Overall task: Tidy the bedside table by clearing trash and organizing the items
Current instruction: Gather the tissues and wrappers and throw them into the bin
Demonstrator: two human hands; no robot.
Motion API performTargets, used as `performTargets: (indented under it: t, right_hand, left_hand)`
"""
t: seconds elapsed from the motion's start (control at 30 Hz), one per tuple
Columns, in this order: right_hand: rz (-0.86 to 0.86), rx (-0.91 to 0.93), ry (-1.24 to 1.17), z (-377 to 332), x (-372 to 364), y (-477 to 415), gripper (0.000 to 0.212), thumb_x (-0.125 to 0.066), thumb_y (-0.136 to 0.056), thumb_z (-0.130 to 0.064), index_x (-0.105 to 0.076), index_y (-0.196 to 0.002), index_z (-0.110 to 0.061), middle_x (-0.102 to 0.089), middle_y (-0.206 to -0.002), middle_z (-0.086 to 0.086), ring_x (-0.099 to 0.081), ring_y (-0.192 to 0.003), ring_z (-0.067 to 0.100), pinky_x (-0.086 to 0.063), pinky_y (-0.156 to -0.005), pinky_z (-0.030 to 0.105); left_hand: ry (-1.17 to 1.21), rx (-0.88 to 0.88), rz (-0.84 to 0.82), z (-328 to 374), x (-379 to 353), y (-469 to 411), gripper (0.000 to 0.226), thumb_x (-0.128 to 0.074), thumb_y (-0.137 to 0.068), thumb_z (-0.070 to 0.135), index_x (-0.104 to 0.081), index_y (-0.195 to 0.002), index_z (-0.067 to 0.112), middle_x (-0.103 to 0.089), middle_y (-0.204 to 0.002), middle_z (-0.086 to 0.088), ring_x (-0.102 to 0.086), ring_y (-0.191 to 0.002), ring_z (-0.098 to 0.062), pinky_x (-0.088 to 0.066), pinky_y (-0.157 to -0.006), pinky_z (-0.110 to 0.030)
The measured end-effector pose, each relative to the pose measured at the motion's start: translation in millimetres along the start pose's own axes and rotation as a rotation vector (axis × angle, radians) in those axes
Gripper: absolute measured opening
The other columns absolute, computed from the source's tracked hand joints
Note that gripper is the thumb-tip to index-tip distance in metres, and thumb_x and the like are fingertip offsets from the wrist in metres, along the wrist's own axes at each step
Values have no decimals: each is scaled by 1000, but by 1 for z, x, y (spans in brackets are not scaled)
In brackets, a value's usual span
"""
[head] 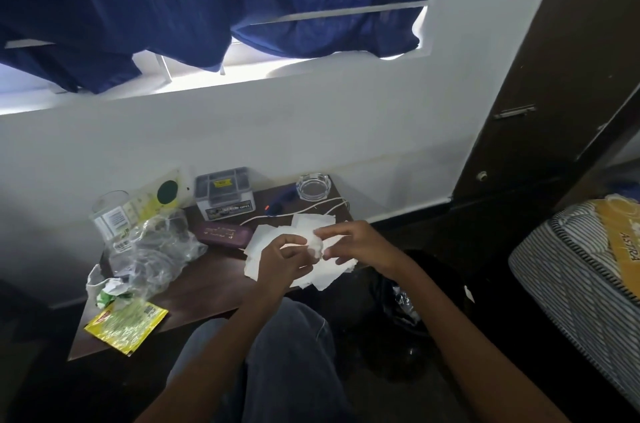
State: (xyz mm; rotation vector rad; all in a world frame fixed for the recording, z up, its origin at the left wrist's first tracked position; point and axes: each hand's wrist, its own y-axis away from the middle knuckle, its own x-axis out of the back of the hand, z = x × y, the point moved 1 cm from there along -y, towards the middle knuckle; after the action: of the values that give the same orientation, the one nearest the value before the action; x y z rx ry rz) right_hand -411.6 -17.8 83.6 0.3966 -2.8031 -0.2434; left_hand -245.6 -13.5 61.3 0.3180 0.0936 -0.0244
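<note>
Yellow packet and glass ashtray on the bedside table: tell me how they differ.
The yellow packet is opaque and printed; the glass ashtray is clear. The packet lies flat and crinkled at the front left corner of the table; the ashtray is a thick-walled dish at the back right, by the wall. Both rest on the table, untouched.

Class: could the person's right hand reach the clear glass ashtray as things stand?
Probably yes: the clear glass ashtray sits uncovered just beyond the right hand, with only a thin white cord between. The hand would first drop the crumpled white paper wad it pinches.
</note>
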Motion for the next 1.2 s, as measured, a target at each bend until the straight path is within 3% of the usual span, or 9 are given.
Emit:
performTargets:
  t: [0.13,0.3,0.5,0.57,0.63,0.7,0.8,0.93,1.2]
  right_hand:
    - [113,97,27,-4,-14,-7,17,-71,-75,2,-72,-91,-1,-66,-76,-1,-62,-59,13,-51,-55,19]
    - [456,-33,56,36,21,-15,20,-61,-72,14,-72,-81,0,-65,-57,-4,-55,-43,-2,-48,-51,16]
    - [768,-306,361,118,90,7,22,-57,-77,6,-72,-92,0,-70,-98,17,-66,-93,30,-47,-79,27]
    - [694,-410,282,145,106,5,34,-55,-79,4,-69,-109,-6,-65,-101,13,-66,-83,22,-50,-75,26]
    - [656,-469,224,150,113,2,39,-52,-81,2,-65,-114,-12,-64,-97,9,-59,-61,10,-45,-48,11]
    - [675,-487,201,134,107,1,38,-52,-83,-1,-61,-116,-18,-63,-96,11,-57,-61,15,-42,-38,12]
    - [669,-461,101,102,87,-10,41,-54,-85,0,-53,-124,-12,-60,-92,16,-55,-54,18,-46,-43,24]
    - [538,-375,17,61,53,-38,42,-54,-86,3,-49,-127,-9,-60,-93,18,-58,-48,18,-44,-39,20]
    - [10,-193,109,-15,-59,-71,19,-56,-88,-5,-61,-107,-6,-66,-94,14,-64,-70,22,-47,-61,27]
  left_hand:
    - [-65,-14,-1,1,-4,0,6,-66,-83,4,-60,-81,6,-68,-79,-12,-66,-68,-18,-56,-69,-27]
    - [-92,15,28,5,4,-3,10,-56,-91,15,-61,-94,7,-69,-92,-6,-65,-79,-19,-53,-75,-28]
    - [-98,16,87,8,23,-16,11,-52,-93,15,-61,-91,9,-68,-94,-7,-63,-81,-19,-49,-72,-26]
    - [-100,13,77,9,24,-19,12,-51,-93,16,-61,-93,8,-68,-94,-6,-63,-83,-19,-49,-74,-27]
    - [-105,6,66,10,27,-19,13,-51,-93,16,-61,-94,7,-68,-94,-6,-64,-84,-20,-50,-75,-28]
    - [-86,3,73,10,34,-18,13,-52,-93,14,-62,-95,6,-69,-93,-6,-64,-83,-20,-50,-74,-28]
    - [3,8,124,12,51,-15,12,-52,-93,12,-62,-87,9,-68,-86,-3,-63,-76,-17,-49,-70,-26]
    - [44,26,198,12,81,-14,14,-50,-94,15,-62,-89,10,-68,-89,-5,-62,-76,-15,-48,-68,-25]
    - [-13,-42,627,-21,185,-7,11,-56,-89,13,-66,-85,10,-70,-82,-7,-66,-85,-30,-51,-77,-38]
